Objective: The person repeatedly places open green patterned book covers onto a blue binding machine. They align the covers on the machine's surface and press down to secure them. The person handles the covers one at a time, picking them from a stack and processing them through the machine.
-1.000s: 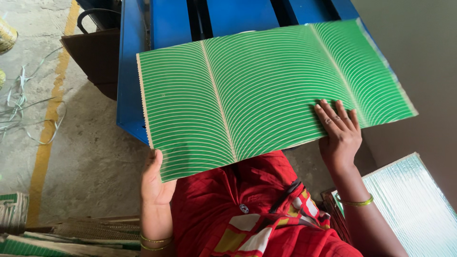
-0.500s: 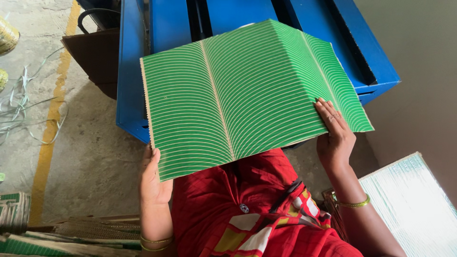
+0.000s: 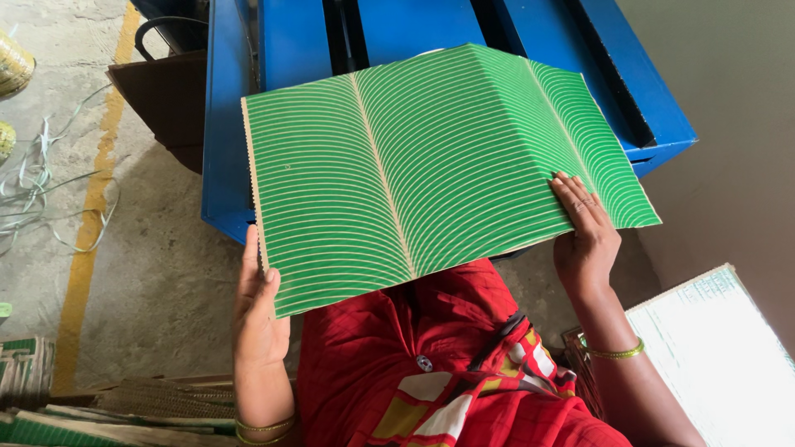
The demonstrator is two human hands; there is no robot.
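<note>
I hold a large green sheet (image 3: 431, 165) printed with curved pale lines like a leaf, with two fold creases. My left hand (image 3: 258, 310) grips its near left edge. My right hand (image 3: 585, 240) rests flat on its near right part, fingers spread over the surface. The right panel of the sheet bends downward along its crease. The sheet hangs over a blue metal machine (image 3: 290, 41). My red patterned garment (image 3: 447, 372) fills the bottom of the view.
A yellow floor line (image 3: 95, 207) runs down the concrete at left, with loose pale strapping (image 3: 41, 199) beside it. Stacked green and brown sheets (image 3: 99, 410) lie at bottom left. A shiny pale sheet (image 3: 720, 356) lies at bottom right. A dark container (image 3: 170, 91) stands by the machine.
The right panel of the green sheet has folded downward along its crease. The sheet's right edge has drawn in to the left, uncovering more of the blue machine. My right hand shifted slightly left.
</note>
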